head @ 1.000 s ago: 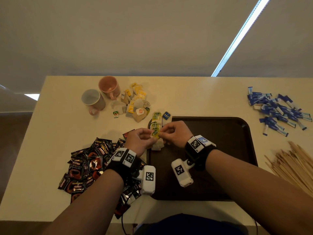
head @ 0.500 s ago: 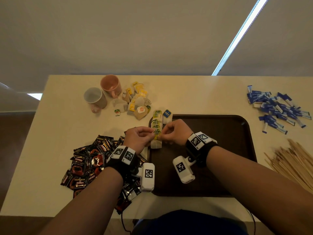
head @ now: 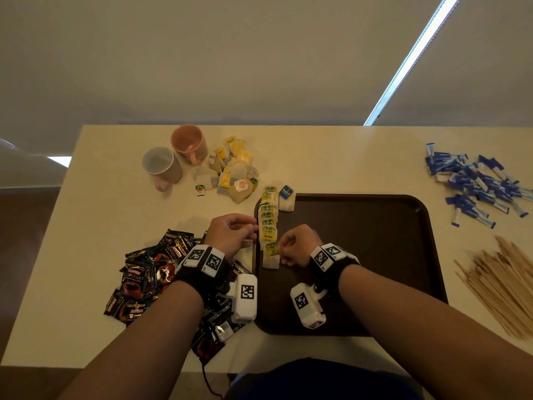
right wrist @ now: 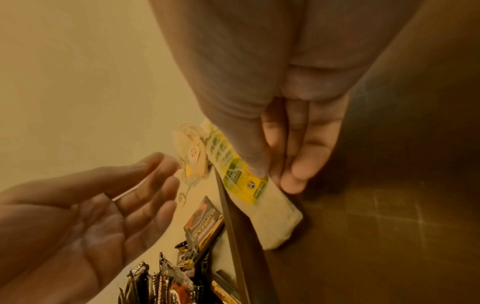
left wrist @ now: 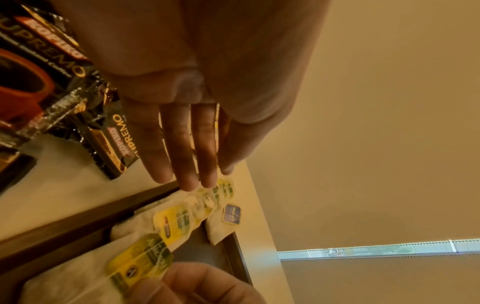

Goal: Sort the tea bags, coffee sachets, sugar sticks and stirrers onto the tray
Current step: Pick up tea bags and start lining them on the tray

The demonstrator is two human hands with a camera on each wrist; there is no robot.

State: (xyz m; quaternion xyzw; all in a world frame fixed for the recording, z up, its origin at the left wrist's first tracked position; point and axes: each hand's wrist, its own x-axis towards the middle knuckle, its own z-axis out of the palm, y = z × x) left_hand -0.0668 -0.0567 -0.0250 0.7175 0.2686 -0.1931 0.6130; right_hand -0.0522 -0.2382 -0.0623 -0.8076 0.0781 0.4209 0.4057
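- Pale cream table (head: 86,226) fills the scene, under a plain wall crossed by one bright slanting strip of light.
- Dark brown tray (head: 375,255) lies at the near middle of the table.
- Down the tray's left edge runs a row of tea bags (head: 268,223) with yellow-green tags, overlapping from far to near; one tea bag with a blue tag (head: 286,197) lies just right of the row's far end.
- The right hand (head: 294,246) pinches the nearest tea bag (head: 271,255) of the row by its yellow tag, thumb against fingertips (the wrist view shows the white pouch lying on the tray floor).
- The left hand (head: 230,235) hovers just left of the row, over the tray's left rim; its fingers (left wrist: 182,148) are straight and relaxed and hold nothing.
- A loose heap of unsorted tea bags (head: 233,171) sits on the table beyond the tray's far-left corner.
- Two mugs stand left of that heap, a pink mug (head: 189,142) and a white mug (head: 161,166).
- Black and red coffee sachets (head: 144,272) lie heaped on the near left, partly under the left wrist.
- Blue and white sugar sticks (head: 473,183) are scattered at the far right.
- Wooden stirrers (head: 501,284) lie in a fan on the near right, beside the tray.
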